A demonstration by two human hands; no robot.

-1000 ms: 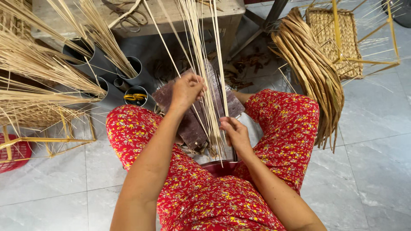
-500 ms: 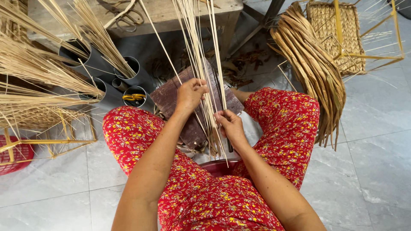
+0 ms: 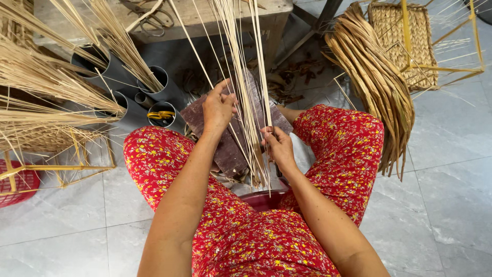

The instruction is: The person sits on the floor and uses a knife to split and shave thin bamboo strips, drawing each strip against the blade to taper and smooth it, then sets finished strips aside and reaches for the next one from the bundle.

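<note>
Sorting step in hand: left hand [image 3: 218, 109] and right hand [image 3: 278, 147], each grip clamped on upright thin sticks [image 3: 245, 77] between them above the dark board [image 3: 230, 149]; next calls for separating strands.

1. I saw grey tubes [image 3: 115, 77] at left, holding straw [image 3: 46, 82].
2. Scissors [image 3: 154, 18] lay on a wooden bench [image 3: 205, 15].
3. A woven mat [image 3: 397, 43] sat beside a dried-leaf bundle [image 3: 376, 84].
4. A red basket [image 3: 15, 184] stood at far left.

No packages, labels, signs or screens show anywhere in this view of the floor and counter.
</note>
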